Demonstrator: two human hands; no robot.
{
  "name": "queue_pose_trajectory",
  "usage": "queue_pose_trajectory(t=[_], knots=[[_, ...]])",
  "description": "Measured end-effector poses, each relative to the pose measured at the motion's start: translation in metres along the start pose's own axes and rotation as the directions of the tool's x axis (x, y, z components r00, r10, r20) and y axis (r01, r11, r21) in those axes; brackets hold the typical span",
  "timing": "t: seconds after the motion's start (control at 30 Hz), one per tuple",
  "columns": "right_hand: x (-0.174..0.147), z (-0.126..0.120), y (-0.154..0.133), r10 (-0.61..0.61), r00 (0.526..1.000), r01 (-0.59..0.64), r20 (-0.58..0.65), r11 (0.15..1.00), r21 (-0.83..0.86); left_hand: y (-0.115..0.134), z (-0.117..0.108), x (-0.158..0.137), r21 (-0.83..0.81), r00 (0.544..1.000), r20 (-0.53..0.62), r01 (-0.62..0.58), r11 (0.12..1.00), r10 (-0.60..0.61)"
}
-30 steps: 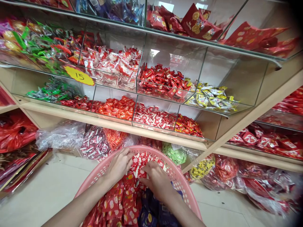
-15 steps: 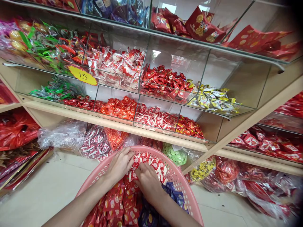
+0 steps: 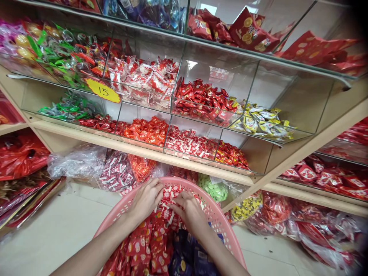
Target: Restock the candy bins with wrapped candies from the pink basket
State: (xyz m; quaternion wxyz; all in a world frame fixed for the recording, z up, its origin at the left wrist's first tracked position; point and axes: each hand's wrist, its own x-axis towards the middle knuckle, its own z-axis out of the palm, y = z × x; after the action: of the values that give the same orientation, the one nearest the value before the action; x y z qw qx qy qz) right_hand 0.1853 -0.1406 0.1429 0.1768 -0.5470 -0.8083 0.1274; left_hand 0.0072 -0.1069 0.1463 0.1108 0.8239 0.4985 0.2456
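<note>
Reaching into pink basket (image 3: 126,209), head view: left hand (image 3: 146,199) and right hand (image 3: 188,211) both sit on a heap of red-and-white candies (image 3: 168,197) at the basket's far end. Fingers curled into the heap; actual grasp on any piece, cannot tell. Red packets (image 3: 143,245) and blue packets (image 3: 195,257) fill the near part of the basket. Behind: glass bins of sweets, yellow tag (image 3: 103,91) marked 15, bagged candy under the wooden shelf (image 3: 115,143).
</note>
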Motion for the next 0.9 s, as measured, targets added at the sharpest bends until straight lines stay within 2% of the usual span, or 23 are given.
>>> queue_pose_trajectory(t=[0.13, 0.3, 0.43, 0.57, 0.67, 0.9], knots=[[-0.001, -0.005, 0.001, 0.073, 0.997, -0.073, -0.003, 0.997, 0.038, 0.000, 0.000, -0.001, 0.005, 1.000, -0.006, -0.013, 1.000, 0.013], [-0.002, -0.004, -0.003, 0.147, 0.988, -0.149, 0.049, 0.988, 0.046, 0.003, 0.000, -0.002, 0.009, 0.999, 0.039, -0.038, 0.999, 0.037], [-0.003, 0.004, -0.004, 0.182, 0.980, -0.185, 0.083, 0.982, 0.033, 0.011, -0.003, -0.006, 0.041, 0.983, 0.118, -0.143, 0.989, 0.138], [-0.003, 0.006, -0.007, 0.219, 0.970, -0.217, 0.103, 0.976, -0.026, 0.016, -0.001, -0.010, 0.090, 0.958, 0.235, -0.188, 0.978, 0.163], [-0.003, 0.005, -0.010, 0.253, 0.963, -0.243, 0.094, 0.965, -0.101, 0.016, 0.005, -0.012, 0.128, 0.960, 0.241, -0.176, 0.976, 0.141], [-0.003, 0.006, -0.012, 0.301, 0.952, -0.280, 0.062, 0.933, -0.225, 0.016, 0.010, -0.014, 0.180, 0.942, 0.288, -0.230, 0.956, 0.172]])
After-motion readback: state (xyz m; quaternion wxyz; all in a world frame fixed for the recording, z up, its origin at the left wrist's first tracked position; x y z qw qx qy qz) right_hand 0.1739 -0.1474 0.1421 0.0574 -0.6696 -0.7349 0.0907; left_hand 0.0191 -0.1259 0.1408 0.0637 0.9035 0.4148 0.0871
